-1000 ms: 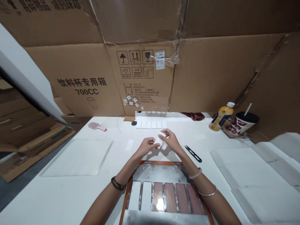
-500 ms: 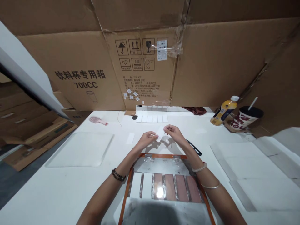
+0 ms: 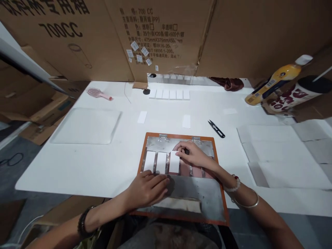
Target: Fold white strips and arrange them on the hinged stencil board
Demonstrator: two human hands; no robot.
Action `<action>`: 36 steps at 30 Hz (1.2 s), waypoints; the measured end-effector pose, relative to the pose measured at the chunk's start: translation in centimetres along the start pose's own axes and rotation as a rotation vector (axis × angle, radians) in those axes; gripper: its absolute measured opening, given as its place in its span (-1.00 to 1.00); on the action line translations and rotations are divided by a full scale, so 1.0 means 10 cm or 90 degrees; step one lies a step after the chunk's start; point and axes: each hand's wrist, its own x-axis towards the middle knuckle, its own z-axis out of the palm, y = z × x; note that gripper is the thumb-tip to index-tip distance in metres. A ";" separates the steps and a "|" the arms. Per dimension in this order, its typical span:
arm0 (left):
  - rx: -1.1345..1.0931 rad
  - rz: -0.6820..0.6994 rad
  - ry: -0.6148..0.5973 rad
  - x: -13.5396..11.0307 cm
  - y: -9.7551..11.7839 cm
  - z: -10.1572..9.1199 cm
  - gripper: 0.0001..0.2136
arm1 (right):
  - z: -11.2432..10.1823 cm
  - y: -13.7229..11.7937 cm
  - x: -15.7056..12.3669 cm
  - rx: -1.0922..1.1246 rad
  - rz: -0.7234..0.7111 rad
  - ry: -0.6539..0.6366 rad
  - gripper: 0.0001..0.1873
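In the head view an orange-edged metal frame [image 3: 221, 204] lies at the table's front edge, with a row of rectangular slots. White rectangular pieces fill the two leftmost slots, among them this white piece [image 3: 162, 162]. My right hand [image 3: 190, 154] pinches another white rectangular piece [image 3: 174, 164] by its upper right edge, over the third slot. Pinkish slots [image 3: 185, 167] show to its right, partly under my right hand and wrist. My left hand [image 3: 149, 188] rests palm down on the frame's lower left, fingers loosely bent and holding nothing.
Beyond the frame lie loose white pieces [image 3: 186, 121], a row of white strips [image 3: 169, 94] and black thread snips [image 3: 216, 129]. A translucent sheet [image 3: 85, 126] and pink hairbrush [image 3: 98, 93] are left. A bottle [image 3: 277, 81], cup [image 3: 293, 95] and white sheets [image 3: 287, 155] are right.
Both hands have come back toward me from beyond the frame. My right hand has brought the white piece to the third slot; my left hand has let go of it. The view has tilted down.
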 end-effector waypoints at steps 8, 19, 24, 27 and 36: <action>0.246 0.181 0.001 -0.09 0.13 0.15 -0.75 | 0.00 0.00 -0.01 -0.052 -0.005 -0.008 -0.91; 0.302 0.209 -0.011 -0.10 0.10 0.25 -0.77 | 0.02 0.00 0.00 -0.088 -0.003 -0.005 -0.90; 0.270 0.222 0.004 -0.09 0.09 0.22 -0.75 | 0.02 0.02 0.00 -0.088 -0.001 -0.006 -0.88; 0.253 0.230 0.027 -0.08 0.09 0.21 -0.75 | 0.03 0.02 0.00 -0.093 0.002 -0.007 -0.88; 0.251 0.139 -0.027 -0.10 0.05 0.23 -0.74 | 0.04 0.00 -0.01 -0.122 0.015 -0.021 -0.88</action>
